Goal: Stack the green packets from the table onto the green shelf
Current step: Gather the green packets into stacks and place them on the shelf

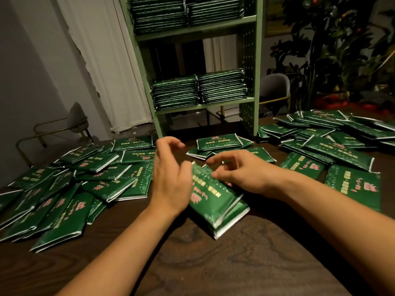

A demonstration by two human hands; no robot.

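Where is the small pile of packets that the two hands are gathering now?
The small pile of packets lies on the table at centre, between the left hand and right hand, before the green shelf.

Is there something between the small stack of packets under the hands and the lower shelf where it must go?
Nothing tall blocks the way. Between the small stack and the green shelf only loose packets lie flat on the table; a lift clears them. The lower shelf already holds two piles, with open space above.

Shelf (249, 60) stands at back of desk (245, 259), w/ packet stacks (198, 90) on it. Loose packets: left pile (70, 189), right pile (333, 144), small stack (215, 199) centre front.
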